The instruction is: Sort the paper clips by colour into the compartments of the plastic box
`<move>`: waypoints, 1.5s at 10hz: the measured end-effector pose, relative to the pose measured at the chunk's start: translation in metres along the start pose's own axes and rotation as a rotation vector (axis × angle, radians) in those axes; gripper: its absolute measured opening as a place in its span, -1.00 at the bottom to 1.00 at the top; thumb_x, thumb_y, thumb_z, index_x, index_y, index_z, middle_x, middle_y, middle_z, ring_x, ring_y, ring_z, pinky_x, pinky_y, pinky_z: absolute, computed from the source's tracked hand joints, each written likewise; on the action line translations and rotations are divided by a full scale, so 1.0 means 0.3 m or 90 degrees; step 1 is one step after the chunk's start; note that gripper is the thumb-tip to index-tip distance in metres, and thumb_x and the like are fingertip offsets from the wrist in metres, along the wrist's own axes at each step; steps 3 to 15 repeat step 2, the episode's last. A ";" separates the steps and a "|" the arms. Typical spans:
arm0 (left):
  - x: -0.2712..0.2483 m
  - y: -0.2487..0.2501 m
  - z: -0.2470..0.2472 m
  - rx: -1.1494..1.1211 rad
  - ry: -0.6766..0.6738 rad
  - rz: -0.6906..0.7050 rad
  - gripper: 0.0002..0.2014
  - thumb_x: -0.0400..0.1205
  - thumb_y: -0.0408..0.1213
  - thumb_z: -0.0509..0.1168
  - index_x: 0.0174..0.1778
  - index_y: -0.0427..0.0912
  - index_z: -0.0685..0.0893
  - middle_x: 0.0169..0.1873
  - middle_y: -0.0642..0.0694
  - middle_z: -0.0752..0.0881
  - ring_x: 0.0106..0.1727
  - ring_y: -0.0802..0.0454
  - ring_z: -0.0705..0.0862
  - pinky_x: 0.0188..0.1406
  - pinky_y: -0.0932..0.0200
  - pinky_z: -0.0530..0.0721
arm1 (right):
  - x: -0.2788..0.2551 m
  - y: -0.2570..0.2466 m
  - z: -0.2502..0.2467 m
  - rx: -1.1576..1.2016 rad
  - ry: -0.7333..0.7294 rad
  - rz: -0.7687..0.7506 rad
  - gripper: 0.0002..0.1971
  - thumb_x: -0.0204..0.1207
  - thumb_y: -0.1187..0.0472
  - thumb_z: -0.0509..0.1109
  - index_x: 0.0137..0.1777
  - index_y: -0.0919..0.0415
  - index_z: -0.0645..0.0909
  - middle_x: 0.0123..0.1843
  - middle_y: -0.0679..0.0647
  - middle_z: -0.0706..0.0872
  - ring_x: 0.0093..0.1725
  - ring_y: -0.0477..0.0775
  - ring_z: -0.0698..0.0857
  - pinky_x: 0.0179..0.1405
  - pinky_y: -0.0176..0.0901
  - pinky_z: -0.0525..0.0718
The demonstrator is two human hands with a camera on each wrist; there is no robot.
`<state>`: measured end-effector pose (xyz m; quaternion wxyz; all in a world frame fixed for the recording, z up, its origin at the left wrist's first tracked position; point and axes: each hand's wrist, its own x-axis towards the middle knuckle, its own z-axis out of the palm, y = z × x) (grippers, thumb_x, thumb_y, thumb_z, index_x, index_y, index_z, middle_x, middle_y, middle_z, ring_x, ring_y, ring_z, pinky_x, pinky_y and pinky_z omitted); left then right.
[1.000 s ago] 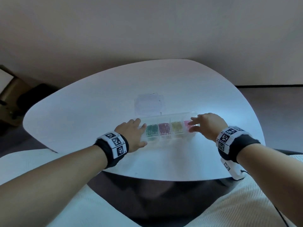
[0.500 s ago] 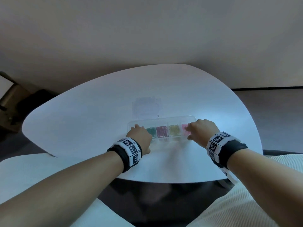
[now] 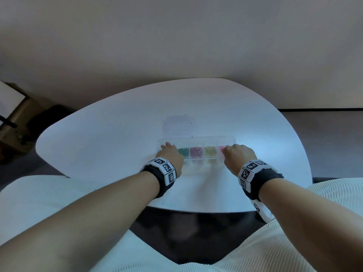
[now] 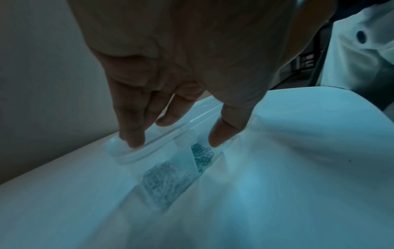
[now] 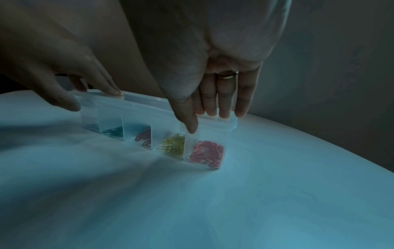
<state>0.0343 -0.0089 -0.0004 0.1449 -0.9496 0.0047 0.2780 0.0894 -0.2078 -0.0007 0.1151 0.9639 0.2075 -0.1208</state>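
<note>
Left hand (image 3: 171, 156) and right hand (image 3: 239, 155) touch the plastic box (image 3: 196, 141)

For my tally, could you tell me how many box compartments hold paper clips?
5, left to right: silver clips, green clips, dark red clips, yellow clips, pink clips. None seems hidden.
</note>
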 end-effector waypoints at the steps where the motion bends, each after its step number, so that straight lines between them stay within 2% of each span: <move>1: -0.026 -0.031 0.016 -0.107 0.051 -0.045 -0.23 0.64 -0.12 0.25 0.66 -0.30 -0.01 0.63 -0.40 0.03 0.55 -0.33 0.24 0.25 -0.16 0.56 | -0.031 -0.009 -0.008 0.068 -0.024 0.016 -0.65 0.53 0.32 0.21 0.28 0.08 0.55 0.10 0.03 0.66 0.03 0.14 0.65 -0.09 -0.08 0.50; 2: -0.070 -0.064 0.012 -0.152 0.127 -0.027 -0.37 0.64 -0.16 0.18 0.63 -0.11 0.12 0.59 -0.27 0.18 0.48 -0.25 0.32 0.32 -0.12 0.47 | -0.065 -0.006 0.011 0.064 0.011 -0.006 -0.48 0.57 0.17 0.24 0.54 0.02 0.31 0.57 0.12 0.31 0.50 0.20 0.39 0.33 0.06 0.49; 15: -0.070 -0.064 0.012 -0.152 0.127 -0.027 -0.37 0.64 -0.16 0.18 0.63 -0.11 0.12 0.59 -0.27 0.18 0.48 -0.25 0.32 0.32 -0.12 0.47 | -0.065 -0.006 0.011 0.064 0.011 -0.006 -0.48 0.57 0.17 0.24 0.54 0.02 0.31 0.57 0.12 0.31 0.50 0.20 0.39 0.33 0.06 0.49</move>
